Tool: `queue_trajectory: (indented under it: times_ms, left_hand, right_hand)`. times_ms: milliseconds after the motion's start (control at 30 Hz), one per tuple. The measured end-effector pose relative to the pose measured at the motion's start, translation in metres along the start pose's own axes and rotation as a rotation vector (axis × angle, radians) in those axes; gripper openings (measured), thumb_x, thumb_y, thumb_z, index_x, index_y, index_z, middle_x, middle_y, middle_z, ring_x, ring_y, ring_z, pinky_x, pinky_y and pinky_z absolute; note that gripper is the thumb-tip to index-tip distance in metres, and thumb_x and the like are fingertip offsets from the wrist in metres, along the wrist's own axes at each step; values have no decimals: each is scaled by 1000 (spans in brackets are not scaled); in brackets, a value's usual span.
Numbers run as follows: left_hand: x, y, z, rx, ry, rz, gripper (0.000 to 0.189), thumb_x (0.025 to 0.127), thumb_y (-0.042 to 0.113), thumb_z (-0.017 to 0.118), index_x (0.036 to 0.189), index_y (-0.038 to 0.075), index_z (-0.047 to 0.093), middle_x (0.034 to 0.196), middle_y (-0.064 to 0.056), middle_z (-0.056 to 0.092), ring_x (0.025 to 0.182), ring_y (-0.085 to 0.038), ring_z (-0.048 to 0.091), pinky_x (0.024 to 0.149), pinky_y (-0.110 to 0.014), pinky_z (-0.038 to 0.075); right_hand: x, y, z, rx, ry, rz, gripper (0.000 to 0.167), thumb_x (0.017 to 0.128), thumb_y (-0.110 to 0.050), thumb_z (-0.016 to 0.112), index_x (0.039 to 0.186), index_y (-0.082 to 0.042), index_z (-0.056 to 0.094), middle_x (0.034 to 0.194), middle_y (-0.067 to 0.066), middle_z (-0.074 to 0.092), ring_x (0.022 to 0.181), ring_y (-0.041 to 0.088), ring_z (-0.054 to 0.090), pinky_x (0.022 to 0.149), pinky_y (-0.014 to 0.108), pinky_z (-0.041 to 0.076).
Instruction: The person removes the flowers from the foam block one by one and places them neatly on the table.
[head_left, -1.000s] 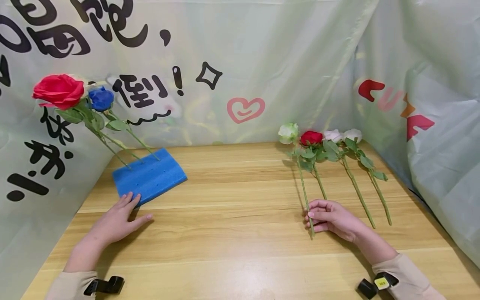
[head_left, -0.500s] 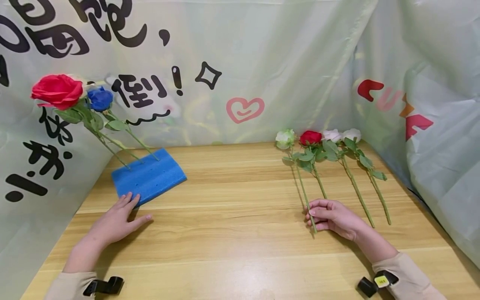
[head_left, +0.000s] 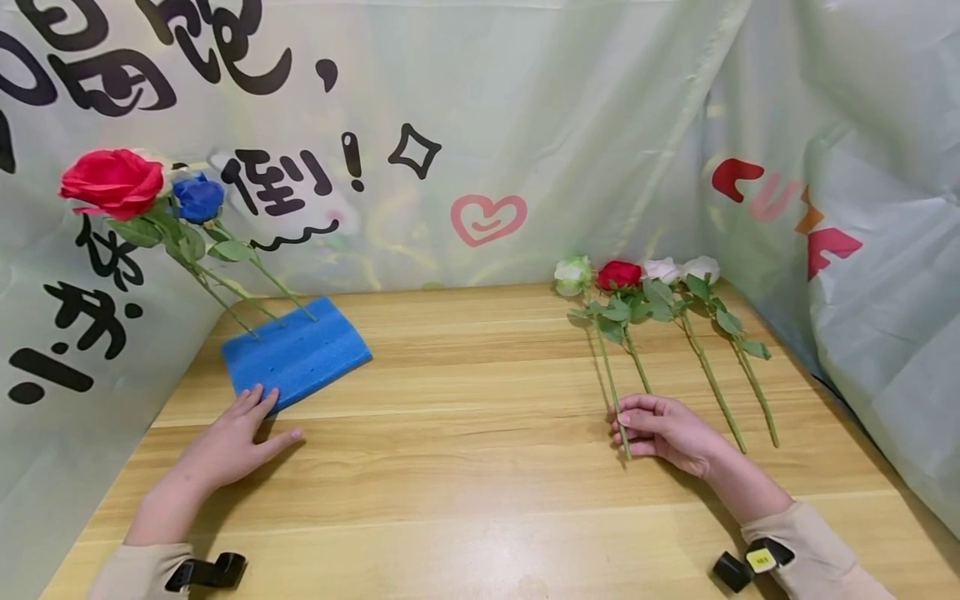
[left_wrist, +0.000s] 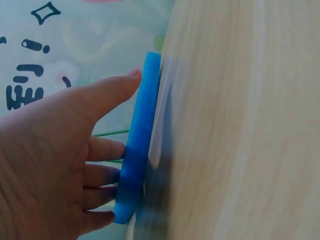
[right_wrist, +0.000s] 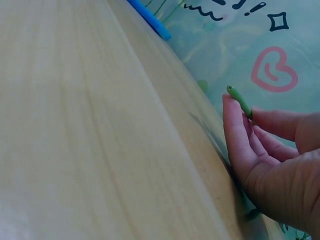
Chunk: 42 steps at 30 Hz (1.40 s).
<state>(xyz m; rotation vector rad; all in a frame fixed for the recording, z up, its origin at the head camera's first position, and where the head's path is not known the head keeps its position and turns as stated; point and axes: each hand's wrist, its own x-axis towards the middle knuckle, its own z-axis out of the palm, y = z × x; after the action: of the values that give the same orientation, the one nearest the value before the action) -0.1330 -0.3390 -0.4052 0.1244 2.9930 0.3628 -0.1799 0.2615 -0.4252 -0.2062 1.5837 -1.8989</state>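
Note:
My left hand [head_left: 232,442] rests its fingertips on the near edge of a blue foam block [head_left: 300,358], its fingers spread. In the left wrist view, the fingertips meet the side of the block [left_wrist: 140,135] and the thumb lies along it. A red rose [head_left: 112,183] and a blue rose [head_left: 198,197] stand in the block, leaning left; a pale one is mostly hidden behind them. My right hand [head_left: 671,433] pinches the lower stem of a green-and-white artificial rose [head_left: 573,276]. In the right wrist view, the cut stem end [right_wrist: 240,102] pokes out between thumb and forefinger.
Right of the held rose lie a red rose [head_left: 619,275], a pale pink rose [head_left: 663,270] and a white rose [head_left: 701,267], stems toward me. The wooden table [head_left: 465,483] is backed by a printed curtain [head_left: 600,125], which also hangs at both sides.
The held rose's bloom has dipped slightly and its stem end has shifted up a little in the head view. My left hand and the foam block have stayed put.

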Motion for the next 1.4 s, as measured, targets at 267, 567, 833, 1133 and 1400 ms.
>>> queue_trajectory:
  times_ms: [267,567,833,1133,1400]
  left_hand:
    - [0,0,0,-5,-2,-1,97,88,66,54,150,-5,29,153,-38,19,142,-55,18,109,-71,23]
    - [0,-1,-1,-5,5,5,98,88,65,55,150,-6,29,153,-39,20,142,-55,18,109,-71,23]
    - [0,0,0,-1,0,5,98,88,66,55,150,-5,29,153,-39,19,142,-55,19,109,-71,23]
    - [-2,0,0,-5,-2,1,97,88,66,55,150,-5,29,153,-39,20,142,-55,19,109,-71,23]
    - [-1,0,-1,-15,3,10,97,88,65,56,150,-5,30,153,-39,19,142,-55,19,109,-71,23]
  right_hand:
    - [-2,-2,0,-9,20,13,12,101,-7,49,110,-9,57,101,2,71,92,15,71,77,27,60]
    - [-2,-2,0,-78,49,25,24,100,-10,52,123,-2,51,102,2,71,93,16,71,78,28,60]
    - [-6,-7,-2,-102,34,25,24,102,-15,49,123,-6,56,103,0,69,90,11,68,81,29,60]
    - [-10,-13,-7,-165,64,15,27,103,-16,49,124,-1,56,101,0,67,89,11,67,81,29,60]
    - [-11,-17,-12,-112,-30,-65,29,104,-9,42,128,5,51,110,8,71,98,19,71,88,36,58]
